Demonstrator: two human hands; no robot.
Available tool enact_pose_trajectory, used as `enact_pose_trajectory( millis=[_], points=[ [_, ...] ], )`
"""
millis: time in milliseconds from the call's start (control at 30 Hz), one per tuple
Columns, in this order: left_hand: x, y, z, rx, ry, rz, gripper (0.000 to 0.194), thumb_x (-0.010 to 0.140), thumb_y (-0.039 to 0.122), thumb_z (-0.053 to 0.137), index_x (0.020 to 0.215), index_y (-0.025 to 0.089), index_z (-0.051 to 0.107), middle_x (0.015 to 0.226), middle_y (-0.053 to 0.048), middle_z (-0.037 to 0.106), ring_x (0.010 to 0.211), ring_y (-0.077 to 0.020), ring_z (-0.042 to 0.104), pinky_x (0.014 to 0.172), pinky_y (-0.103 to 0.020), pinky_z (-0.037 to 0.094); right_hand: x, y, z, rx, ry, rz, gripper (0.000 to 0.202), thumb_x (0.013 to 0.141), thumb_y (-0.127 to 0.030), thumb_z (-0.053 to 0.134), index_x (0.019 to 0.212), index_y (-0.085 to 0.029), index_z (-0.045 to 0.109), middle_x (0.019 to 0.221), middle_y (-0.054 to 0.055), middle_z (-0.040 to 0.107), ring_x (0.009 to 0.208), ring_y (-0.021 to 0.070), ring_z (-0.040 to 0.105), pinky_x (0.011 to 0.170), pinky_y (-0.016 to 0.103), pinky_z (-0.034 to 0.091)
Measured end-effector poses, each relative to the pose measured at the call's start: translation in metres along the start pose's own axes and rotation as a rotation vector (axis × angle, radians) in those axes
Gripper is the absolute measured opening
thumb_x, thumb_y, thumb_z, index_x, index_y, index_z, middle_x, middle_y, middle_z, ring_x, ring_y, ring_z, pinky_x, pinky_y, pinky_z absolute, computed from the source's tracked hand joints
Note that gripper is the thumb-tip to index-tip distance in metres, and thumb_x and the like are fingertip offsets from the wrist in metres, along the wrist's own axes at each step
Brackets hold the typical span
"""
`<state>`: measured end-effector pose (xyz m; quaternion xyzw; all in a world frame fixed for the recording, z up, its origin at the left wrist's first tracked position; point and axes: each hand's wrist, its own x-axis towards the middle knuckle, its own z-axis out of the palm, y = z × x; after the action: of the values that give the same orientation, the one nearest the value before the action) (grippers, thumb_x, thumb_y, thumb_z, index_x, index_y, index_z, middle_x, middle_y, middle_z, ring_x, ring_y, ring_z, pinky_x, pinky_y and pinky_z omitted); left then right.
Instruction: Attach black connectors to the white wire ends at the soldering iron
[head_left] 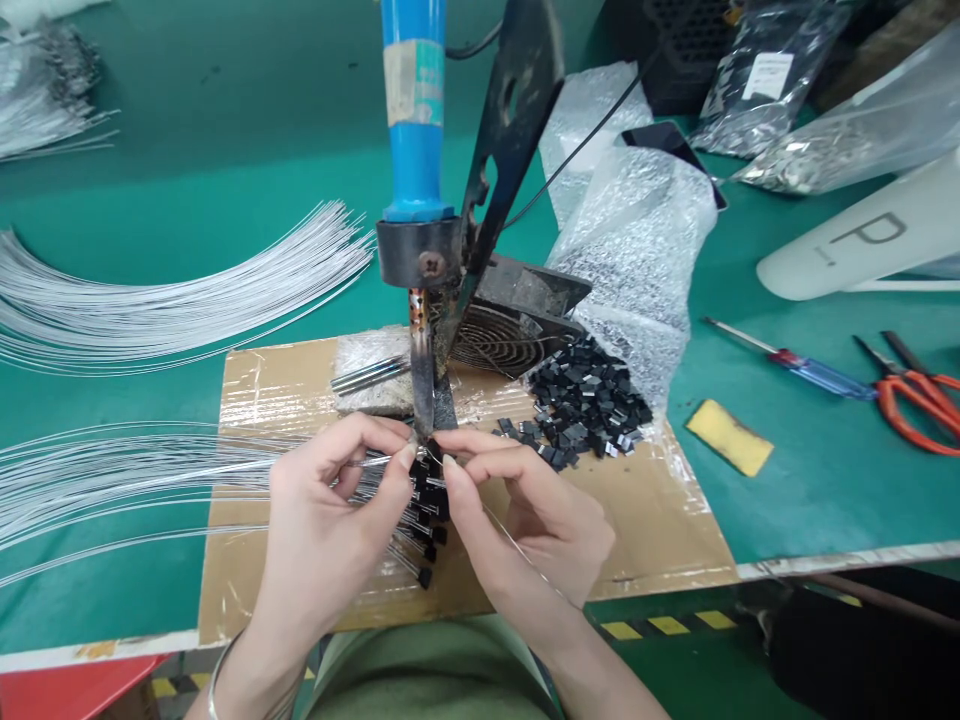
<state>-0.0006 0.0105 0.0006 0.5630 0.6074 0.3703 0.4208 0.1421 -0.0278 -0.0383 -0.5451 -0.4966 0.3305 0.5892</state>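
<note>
Under the tip of a blue-handled soldering iron (416, 150), my two hands meet over a cardboard sheet (660, 520). My left hand (337, 510) pinches the end of a thin white wire (247, 466) between thumb and forefinger. My right hand (525, 510) is closed at the tip too, with a thin strand of solder wire (517, 545) running back through its fingers. What sits right between the fingertips is too small to make out. Wires with small black pieces on their ends (425, 577) lie below and behind my hands.
Loose black pieces (589, 400) lie in a pile beside a fan (502, 335). A wire bundle (187, 295) is at the left. To the right are a yellow sponge (730, 437), a screwdriver (817, 375), orange-handled scissors (919, 405), a white tumbler (862, 235) and plastic bags.
</note>
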Motion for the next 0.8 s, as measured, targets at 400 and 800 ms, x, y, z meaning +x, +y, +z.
enact_pose_trajectory(
  millis=[400, 800],
  points=[
    [-0.0009, 0.0005, -0.0001, 0.019, 0.0, -0.003, 0.01, 0.086, 0.02, 0.076, 0.076, 0.021, 0.075, 0.087, -0.002, 0.078, 0.078, -0.0164, 0.071, 0.058, -0.022, 0.048, 0.0019, -0.0003, 0.0015, -0.005, 0.018, -0.018, 0.017, 0.093, -0.008, 0.072, 0.086, -0.024, 0.071, 0.101, 0.006, 0.085, 0.09, 0.0203, 0.083, 0.083, 0.031, 0.066],
    [-0.0009, -0.0036, -0.0019, 0.012, -0.024, -0.016, 0.011, 0.086, 0.019, 0.076, 0.076, 0.022, 0.074, 0.088, -0.001, 0.078, 0.079, -0.015, 0.071, 0.06, -0.021, 0.048, 0.0009, 0.0021, 0.0016, 0.001, 0.015, -0.014, 0.017, 0.093, -0.008, 0.072, 0.085, -0.024, 0.07, 0.101, 0.006, 0.085, 0.09, 0.02, 0.082, 0.083, 0.031, 0.066]
  ],
)
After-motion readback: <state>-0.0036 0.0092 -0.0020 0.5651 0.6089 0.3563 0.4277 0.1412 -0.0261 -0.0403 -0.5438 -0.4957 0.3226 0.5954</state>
